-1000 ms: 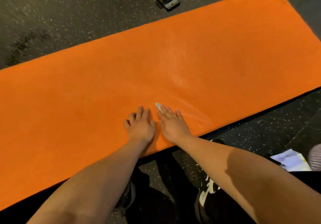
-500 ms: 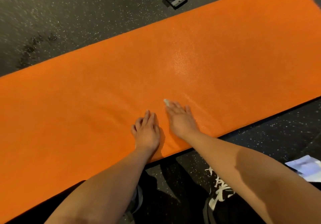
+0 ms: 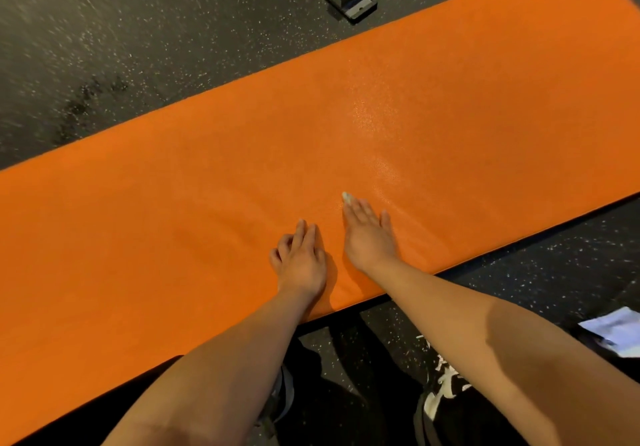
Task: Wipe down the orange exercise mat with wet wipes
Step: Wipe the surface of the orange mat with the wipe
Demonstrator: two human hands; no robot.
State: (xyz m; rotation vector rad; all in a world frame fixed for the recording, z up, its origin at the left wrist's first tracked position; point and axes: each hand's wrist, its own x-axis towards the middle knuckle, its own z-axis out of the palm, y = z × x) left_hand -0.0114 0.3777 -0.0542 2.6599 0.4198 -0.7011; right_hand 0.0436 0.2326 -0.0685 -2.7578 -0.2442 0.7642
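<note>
Right hand [image 3: 369, 236] lies flat, fingers straight, pressing a wet wipe [image 3: 346, 197] (only its white tip shows) onto the orange mat [image 3: 173, 220]. Left hand [image 3: 302, 264] rests relaxed on the mat just beside it. Speckled dark floor [image 3: 156, 47] surrounds the mat.

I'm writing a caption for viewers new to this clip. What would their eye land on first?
The bright orange mat, lying diagonally across the dark speckled floor, fills most of the view. Near its front edge the left hand rests bare on it, beside the right hand, which lies flat over a pale wipe that peeks out ahead of it. Beyond the right hand, a glossy patch shines on the mat.
</note>
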